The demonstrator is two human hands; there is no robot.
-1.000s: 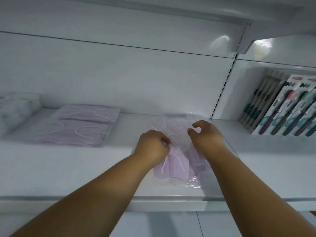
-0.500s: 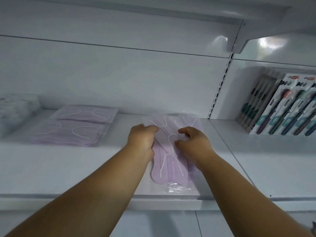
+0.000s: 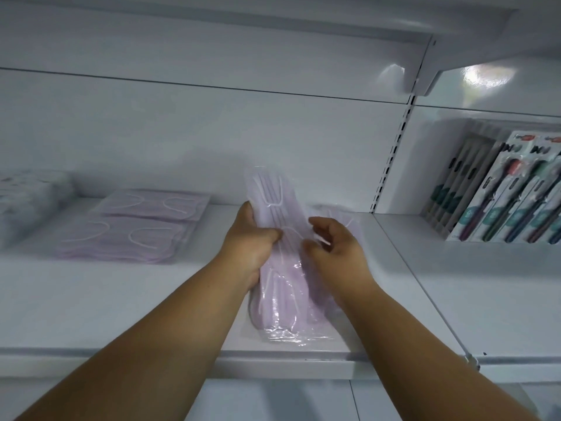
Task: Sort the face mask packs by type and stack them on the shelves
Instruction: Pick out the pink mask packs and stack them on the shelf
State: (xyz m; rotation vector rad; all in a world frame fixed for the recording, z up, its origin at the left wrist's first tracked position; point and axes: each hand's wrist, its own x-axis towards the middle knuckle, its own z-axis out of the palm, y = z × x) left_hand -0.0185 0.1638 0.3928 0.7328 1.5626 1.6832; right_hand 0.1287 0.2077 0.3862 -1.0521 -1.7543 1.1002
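Left hand (image 3: 247,244) gripping the lilac mask pack (image 3: 273,226) along its left edge, thumb pressing over the front, fingers wrapping behind; clamped on it. Pack tilting up off the shelf (image 3: 121,302), far end raised toward the back wall, near end resting low near the shelf's front lip, clear plastic wrap bunching there.

Right hand (image 3: 332,247) half open, fingers curled loosely, thumb and fingertips touching the pack's right edge; not clearly pinching, hard to tell whether gripping or just steadying. Second lilac pack (image 3: 343,220) lying flat just under and beside the right hand, partly hidden by it.

Further left on the same shelf, stack of lilac packs (image 3: 130,232) lying flat in two rows, white ear loops showing, well apart from the hands. At far left edge, patterned white bundle (image 3: 27,196) sitting blurred, contents not readable.

Right bay, beyond the slotted upright (image 3: 391,156): toothbrush packs (image 3: 510,196) standing leaning in a row against the back, well apart from the masks.

Both forearms bare, reaching up and forward from the bottom of the view.
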